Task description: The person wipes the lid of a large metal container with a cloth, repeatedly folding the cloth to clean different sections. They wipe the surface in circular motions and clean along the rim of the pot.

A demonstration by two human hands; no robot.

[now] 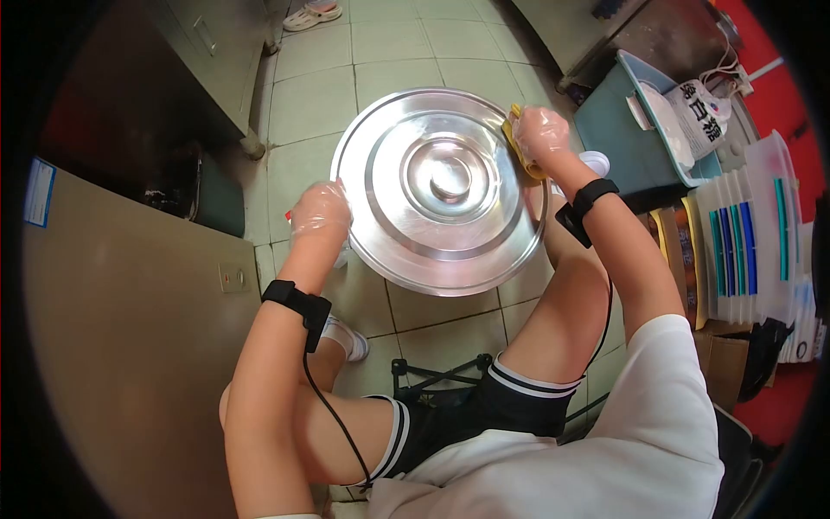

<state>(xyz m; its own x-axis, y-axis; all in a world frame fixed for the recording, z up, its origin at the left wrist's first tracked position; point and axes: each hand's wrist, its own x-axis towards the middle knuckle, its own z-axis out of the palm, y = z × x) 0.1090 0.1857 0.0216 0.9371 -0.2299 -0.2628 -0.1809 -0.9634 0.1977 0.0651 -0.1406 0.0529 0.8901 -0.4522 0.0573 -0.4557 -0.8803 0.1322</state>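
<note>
A large round shiny metal lid (419,229) with a raised knob at its centre is held above the tiled floor, between my knees. My left hand (320,210), in a clear plastic glove, is closed on the lid's left edge. A small red bit shows beside that hand, too small to name. On the lid's upper right rim, my right hand (540,137), gloved the same way, presses a yellow cloth (517,149). The fingers of the right hand are curled round the cloth, which hangs along the edge.
Metal cabinets (143,329) stand close on the left. To the right are a blue-grey bin (627,130) with a printed white bag (699,112), and a clear plastic box (745,238). A folding stool frame (441,376) is below me. Another person's clog (311,16) shows at the top.
</note>
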